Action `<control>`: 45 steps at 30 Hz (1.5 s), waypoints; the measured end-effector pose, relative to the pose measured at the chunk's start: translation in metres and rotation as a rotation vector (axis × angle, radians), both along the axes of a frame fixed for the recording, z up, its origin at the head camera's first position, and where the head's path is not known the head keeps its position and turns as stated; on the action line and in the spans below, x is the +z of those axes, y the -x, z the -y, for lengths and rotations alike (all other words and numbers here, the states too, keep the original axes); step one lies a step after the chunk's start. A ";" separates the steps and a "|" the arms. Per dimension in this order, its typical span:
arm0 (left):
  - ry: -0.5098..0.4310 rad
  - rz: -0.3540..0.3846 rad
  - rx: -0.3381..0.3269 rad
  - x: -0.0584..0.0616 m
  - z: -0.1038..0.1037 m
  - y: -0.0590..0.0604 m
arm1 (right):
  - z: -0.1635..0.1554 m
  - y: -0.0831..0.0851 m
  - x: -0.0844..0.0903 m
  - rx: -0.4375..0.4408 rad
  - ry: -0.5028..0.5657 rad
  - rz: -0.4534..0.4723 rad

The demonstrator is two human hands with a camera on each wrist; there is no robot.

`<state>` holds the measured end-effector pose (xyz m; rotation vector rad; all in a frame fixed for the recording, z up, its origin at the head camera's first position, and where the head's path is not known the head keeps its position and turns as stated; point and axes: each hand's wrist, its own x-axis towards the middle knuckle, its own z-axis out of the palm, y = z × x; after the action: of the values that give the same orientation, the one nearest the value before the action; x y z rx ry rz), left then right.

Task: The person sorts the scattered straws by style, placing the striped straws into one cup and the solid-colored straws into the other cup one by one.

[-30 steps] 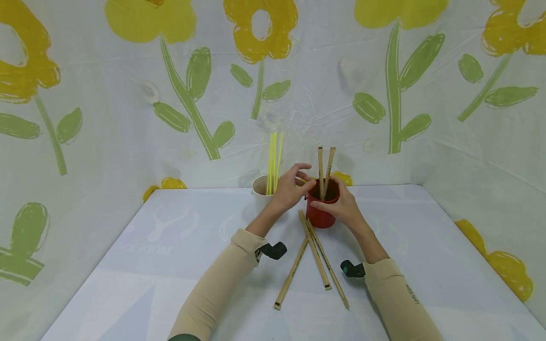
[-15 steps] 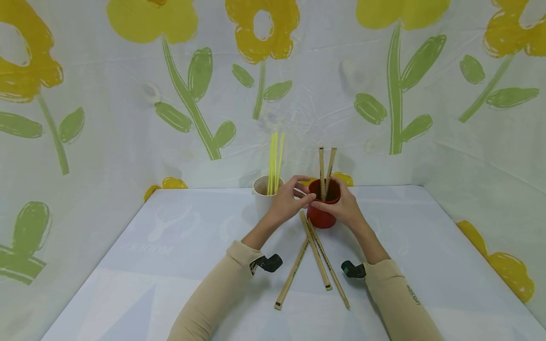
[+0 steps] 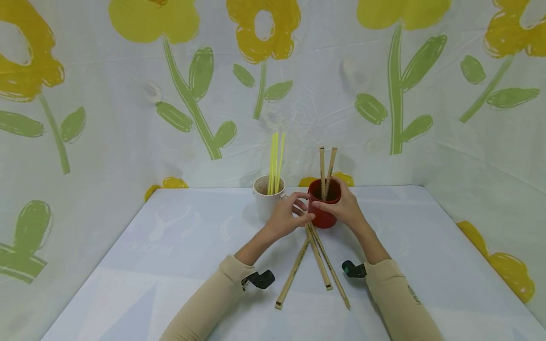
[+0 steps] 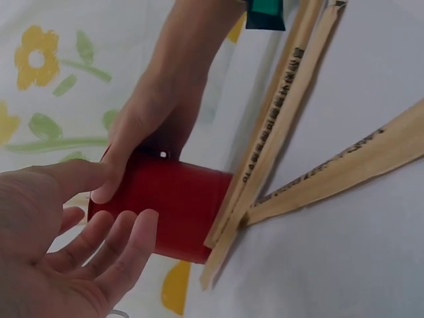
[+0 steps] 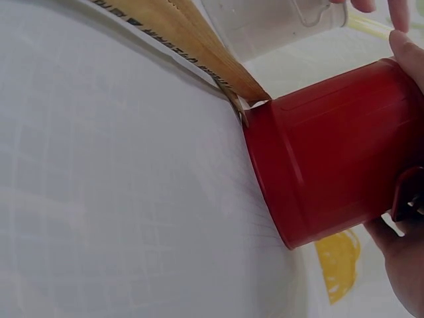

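A small red bucket point(image 3: 323, 219) stands upright at the back of the table, with two brown paper-wrapped sticks point(image 3: 322, 163) leaning inside. My right hand point(image 3: 346, 207) grips its rim from the right, thumb across the front. Just left of the bucket is my left hand point(image 3: 285, 218), its fingers loosely bent and nothing between them. In the left wrist view those fingers point(image 4: 136, 258) overlap the red bucket. Three more paper-wrapped sticks point(image 3: 319, 263) with black print lie on the table, their far ends by the bucket's base.
A white bucket point(image 3: 263, 206) holding several thin yellow sticks point(image 3: 273, 161) stands left of the red one, partly behind my left hand. The pale table point(image 3: 141, 265) ends at a flower-printed curtain point(image 3: 298, 94), which also rises along both sides.
My left hand has come down and towards me, from beside the red bucket's rim to beside its lower side. The right hand and bucket have stayed in place.
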<state>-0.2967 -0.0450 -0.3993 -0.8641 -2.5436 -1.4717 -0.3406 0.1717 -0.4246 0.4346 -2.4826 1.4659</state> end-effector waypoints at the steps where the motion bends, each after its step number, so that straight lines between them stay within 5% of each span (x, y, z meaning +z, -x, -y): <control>1: 0.011 0.002 -0.003 -0.001 0.001 -0.002 | 0.000 0.000 0.000 -0.002 -0.001 0.004; 8: 0.102 0.023 -0.027 -0.006 0.005 -0.015 | 0.000 0.000 0.001 -0.002 0.000 0.013; 15: 0.295 0.066 -0.019 -0.017 0.002 -0.027 | 0.001 -0.001 0.001 -0.001 0.005 0.009; 23: 0.475 0.229 0.035 -0.023 -0.004 -0.033 | 0.000 0.001 0.001 -0.003 0.010 0.027; 45: 0.434 0.402 -0.009 -0.020 0.000 -0.042 | 0.001 0.000 0.002 -0.019 0.000 0.038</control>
<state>-0.2544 -0.0448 -0.4191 -0.6700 -3.2387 -1.2124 -0.3402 0.1711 -0.4230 0.3857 -2.5093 1.4803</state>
